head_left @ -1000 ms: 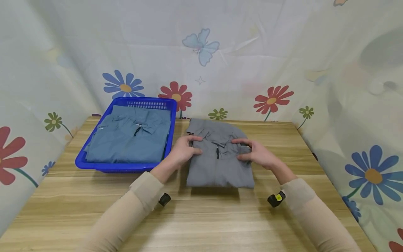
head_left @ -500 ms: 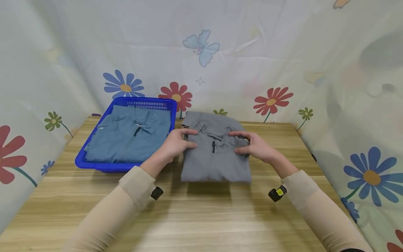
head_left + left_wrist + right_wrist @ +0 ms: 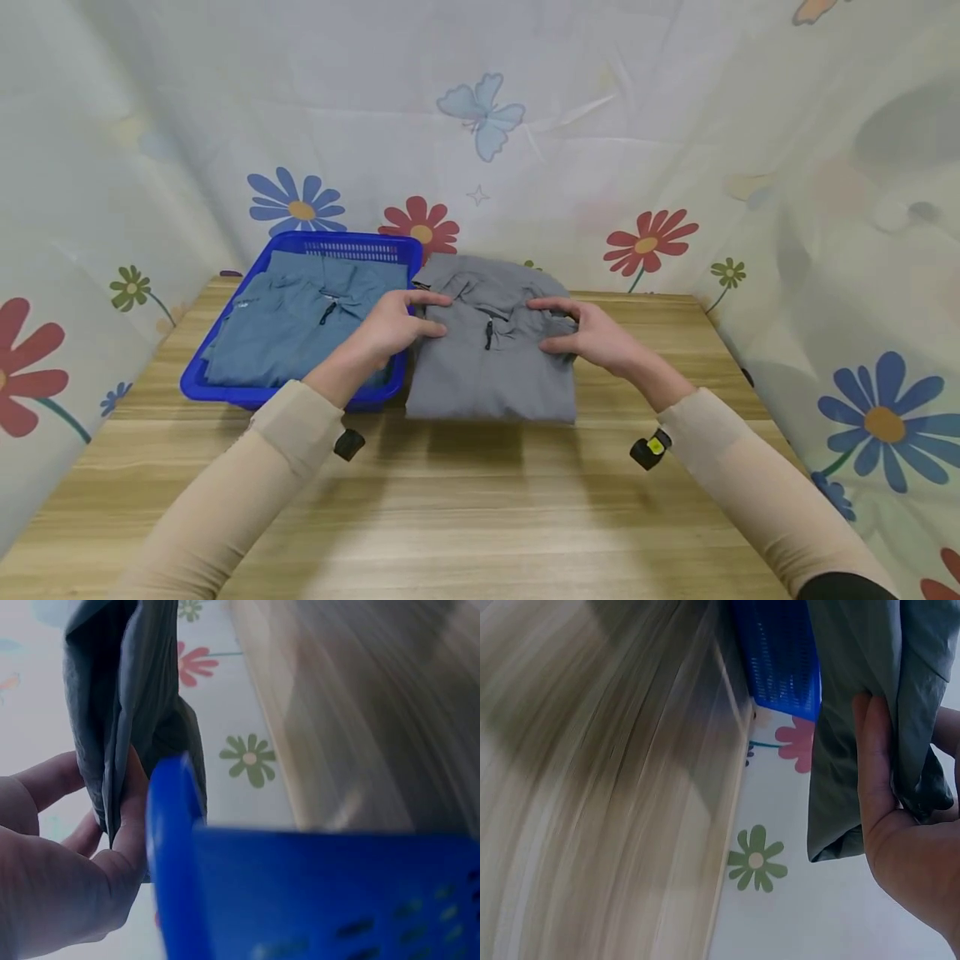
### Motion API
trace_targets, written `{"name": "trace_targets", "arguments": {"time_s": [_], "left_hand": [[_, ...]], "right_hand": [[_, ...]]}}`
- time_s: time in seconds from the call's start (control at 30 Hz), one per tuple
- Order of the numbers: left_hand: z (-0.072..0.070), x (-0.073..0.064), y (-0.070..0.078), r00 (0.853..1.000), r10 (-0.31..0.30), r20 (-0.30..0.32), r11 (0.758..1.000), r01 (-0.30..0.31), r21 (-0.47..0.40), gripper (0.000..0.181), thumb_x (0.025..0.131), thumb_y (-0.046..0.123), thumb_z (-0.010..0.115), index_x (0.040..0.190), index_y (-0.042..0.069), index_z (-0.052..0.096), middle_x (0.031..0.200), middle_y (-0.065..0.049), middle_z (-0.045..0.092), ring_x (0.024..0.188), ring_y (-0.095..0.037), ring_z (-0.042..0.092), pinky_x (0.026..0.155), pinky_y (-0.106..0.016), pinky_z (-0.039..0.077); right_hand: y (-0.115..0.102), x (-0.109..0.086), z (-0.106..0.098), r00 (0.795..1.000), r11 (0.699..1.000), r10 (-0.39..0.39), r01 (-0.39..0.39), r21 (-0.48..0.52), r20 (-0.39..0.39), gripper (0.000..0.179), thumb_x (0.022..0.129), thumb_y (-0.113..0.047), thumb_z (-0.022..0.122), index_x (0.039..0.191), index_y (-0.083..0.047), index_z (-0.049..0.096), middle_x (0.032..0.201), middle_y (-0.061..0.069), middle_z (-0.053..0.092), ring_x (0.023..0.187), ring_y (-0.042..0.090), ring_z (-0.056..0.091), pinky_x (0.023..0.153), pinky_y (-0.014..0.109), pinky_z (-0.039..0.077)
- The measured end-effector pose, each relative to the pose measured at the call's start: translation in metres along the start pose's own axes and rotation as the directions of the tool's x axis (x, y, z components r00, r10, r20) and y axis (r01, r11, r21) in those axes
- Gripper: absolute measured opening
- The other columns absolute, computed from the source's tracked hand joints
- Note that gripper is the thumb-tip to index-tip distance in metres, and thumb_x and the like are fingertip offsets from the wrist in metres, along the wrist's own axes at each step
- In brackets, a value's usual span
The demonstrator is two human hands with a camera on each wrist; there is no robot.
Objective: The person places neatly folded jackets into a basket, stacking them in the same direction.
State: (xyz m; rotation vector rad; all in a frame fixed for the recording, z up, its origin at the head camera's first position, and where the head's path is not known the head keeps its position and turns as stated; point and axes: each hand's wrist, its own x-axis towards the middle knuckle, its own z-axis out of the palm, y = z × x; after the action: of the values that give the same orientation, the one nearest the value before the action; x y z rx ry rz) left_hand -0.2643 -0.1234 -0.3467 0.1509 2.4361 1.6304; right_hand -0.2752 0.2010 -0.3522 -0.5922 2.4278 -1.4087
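Note:
Both hands hold a folded grey jacket (image 3: pixel 491 375) with a collar and a short black zip pull. It hangs above the table, its shadow falling on the wood below. My left hand (image 3: pixel 397 321) grips the jacket's left side, thumb on top and fingers underneath, as the left wrist view shows. My right hand (image 3: pixel 600 337) grips the opposite side the same way, with fingers under the cloth in the right wrist view. Left of the jacket stands a blue plastic basket (image 3: pixel 197 379) holding a folded blue-teal jacket (image 3: pixel 277 350). The grey jacket's left edge is right at the basket's right rim.
The wooden table (image 3: pixel 465 517) carries the basket at its back left. A white curtain (image 3: pixel 570 167) printed with flowers and a butterfly hangs behind and at both sides. Small black devices (image 3: pixel 648 450) are worn at the wrists.
Both hands have raised the grey jacket and carried it leftward and slightly away, toward the basket. The basket and the jacket inside it have stayed in place.

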Motion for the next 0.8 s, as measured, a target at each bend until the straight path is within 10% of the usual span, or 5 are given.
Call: {"name": "trace_targets", "arguments": {"time_s": [0.1, 0.23, 0.8], "left_hand": [[-0.009, 0.000, 0.002, 1.000, -0.020, 0.001, 1.000, 0.020, 0.000, 0.043, 0.096, 0.009, 0.074, 0.138, 0.015, 0.067, 0.162, -0.008, 0.034, 0.100, -0.021, 0.055, 0.081, -0.037, 0.048], [-0.021, 0.000, 0.005, 0.999, -0.042, 0.011, 0.999, 0.042, -0.016, 0.044, 0.096, 0.008, 0.073, 0.139, 0.015, 0.066, 0.163, -0.007, 0.033, 0.144, -0.028, 0.034, 0.109, -0.052, 0.041], [-0.075, -0.003, 0.007, 0.998, -0.036, 0.042, 0.999, 0.036, 0.004, 0.049, 0.097, 0.006, 0.071, 0.145, 0.006, 0.059, 0.167, -0.010, 0.022, 0.141, -0.029, 0.035, 0.109, -0.054, 0.042]], "right_hand": [[-0.005, 0.005, 0.003, 1.000, 1.000, -0.006, 0.006, -0.010, -0.005, 0.062, 0.091, -0.013, 0.078, 0.148, -0.024, 0.057, 0.163, 0.003, 0.032, 0.152, 0.028, 0.021, 0.108, 0.052, 0.040], [-0.014, 0.012, 0.006, 1.000, 1.000, -0.024, 0.024, -0.009, -0.005, 0.062, 0.091, -0.012, 0.078, 0.148, -0.022, 0.057, 0.163, 0.003, 0.034, 0.150, 0.025, 0.024, 0.107, 0.050, 0.041], [-0.046, 0.049, 0.032, 0.997, 0.997, -0.075, 0.074, -0.020, -0.029, 0.061, 0.089, -0.010, 0.079, 0.146, -0.020, 0.059, 0.159, 0.003, 0.040, 0.146, 0.022, 0.032, 0.106, 0.045, 0.044]]}}
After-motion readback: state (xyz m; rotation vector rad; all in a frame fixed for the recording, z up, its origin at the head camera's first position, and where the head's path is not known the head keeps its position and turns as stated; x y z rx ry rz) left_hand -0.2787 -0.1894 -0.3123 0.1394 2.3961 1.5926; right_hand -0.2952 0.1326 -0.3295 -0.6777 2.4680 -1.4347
